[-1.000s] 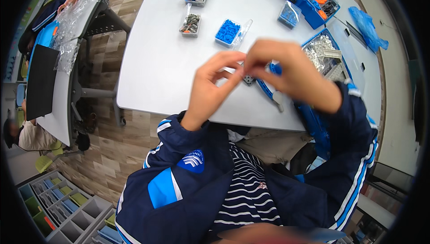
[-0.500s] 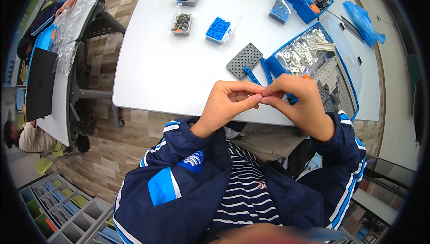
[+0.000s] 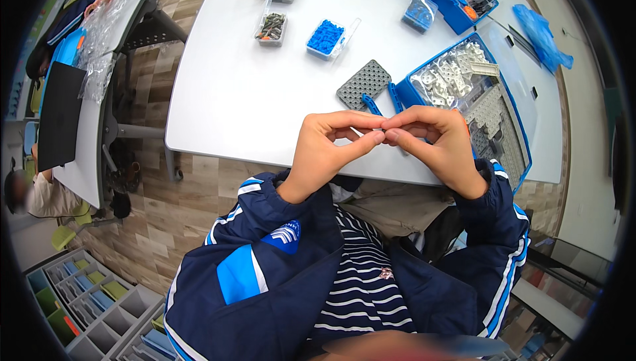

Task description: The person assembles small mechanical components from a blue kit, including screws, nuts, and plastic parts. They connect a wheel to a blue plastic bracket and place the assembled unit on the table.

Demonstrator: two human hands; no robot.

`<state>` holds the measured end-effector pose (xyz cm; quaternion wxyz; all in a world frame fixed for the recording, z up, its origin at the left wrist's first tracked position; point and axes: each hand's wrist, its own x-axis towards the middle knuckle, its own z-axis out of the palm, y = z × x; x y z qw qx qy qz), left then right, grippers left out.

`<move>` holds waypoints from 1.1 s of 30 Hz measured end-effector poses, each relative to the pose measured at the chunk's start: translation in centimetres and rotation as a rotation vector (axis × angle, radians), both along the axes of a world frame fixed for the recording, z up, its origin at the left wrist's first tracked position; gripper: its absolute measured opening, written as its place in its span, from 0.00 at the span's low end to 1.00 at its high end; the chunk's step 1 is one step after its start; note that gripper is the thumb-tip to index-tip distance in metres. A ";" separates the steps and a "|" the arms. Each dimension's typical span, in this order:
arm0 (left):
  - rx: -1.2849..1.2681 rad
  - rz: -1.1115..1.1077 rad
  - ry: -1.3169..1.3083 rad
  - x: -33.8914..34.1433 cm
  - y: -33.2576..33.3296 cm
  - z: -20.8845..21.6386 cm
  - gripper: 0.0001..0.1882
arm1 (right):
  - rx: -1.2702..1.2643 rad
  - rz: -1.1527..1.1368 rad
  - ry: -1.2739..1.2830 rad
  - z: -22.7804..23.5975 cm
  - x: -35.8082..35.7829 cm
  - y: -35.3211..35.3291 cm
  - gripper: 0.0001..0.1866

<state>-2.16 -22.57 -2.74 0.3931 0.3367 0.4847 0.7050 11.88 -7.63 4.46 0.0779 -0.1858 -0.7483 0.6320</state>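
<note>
My left hand (image 3: pixel 326 150) and my right hand (image 3: pixel 437 145) meet fingertip to fingertip over the table's near edge. Thumbs and index fingers of both are pinched together around something too small and too hidden to name. Just beyond them a grey perforated plate (image 3: pixel 365 84) lies flat. Two blue beams, a left one (image 3: pixel 370 104) and a right one (image 3: pixel 395 98), rest by its near right side, partly covered by my fingers.
Right of my hands stands a blue case (image 3: pixel 408 86) of white and grey parts. Farther off are a clear box of blue pieces (image 3: pixel 325 36), a box of dark pieces (image 3: pixel 271 28), another small blue-filled box (image 3: pixel 420 12) and a blue plastic bag (image 3: pixel 540 35).
Both hands have shifted slightly left, still pinched together at the fingertips. The right hand has risen a little in the picture, and the view has shifted slightly.
</note>
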 end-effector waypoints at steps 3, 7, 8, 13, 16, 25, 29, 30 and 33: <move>-0.005 0.003 -0.003 -0.4 -0.1 -0.1 0.10 | 0.000 -0.001 0.009 -0.6 -0.3 0.0 0.09; -0.005 -0.031 -0.055 -0.7 -0.3 0.1 0.10 | 0.029 -0.016 0.066 -1.1 -0.4 -0.1 0.09; -0.018 -0.028 -0.048 -0.7 -0.3 0.1 0.10 | 0.052 -0.018 0.081 -1.3 -0.4 -0.1 0.09; -0.028 0.033 0.037 -0.4 -0.2 0.2 0.11 | 0.118 -0.058 0.122 -1.9 -0.5 -0.3 0.08; 0.014 0.077 0.124 -0.1 0.0 0.1 0.11 | 0.252 -0.060 0.172 -2.5 -0.7 -0.3 0.08; 0.059 0.078 0.209 0.1 0.4 0.1 0.13 | 0.584 -0.087 0.299 -3.1 -1.1 -0.1 0.09; 0.093 0.092 0.177 0.3 0.8 -0.1 0.13 | 0.784 -0.053 0.390 -3.0 -1.3 0.1 0.11; 0.094 0.102 0.176 0.4 0.9 -0.2 0.13 | 0.815 -0.046 0.414 -3.0 -1.4 0.1 0.11; 0.072 0.139 0.186 0.5 1.1 -0.3 0.13 | 0.921 -0.072 0.400 -3.0 -1.3 0.0 0.13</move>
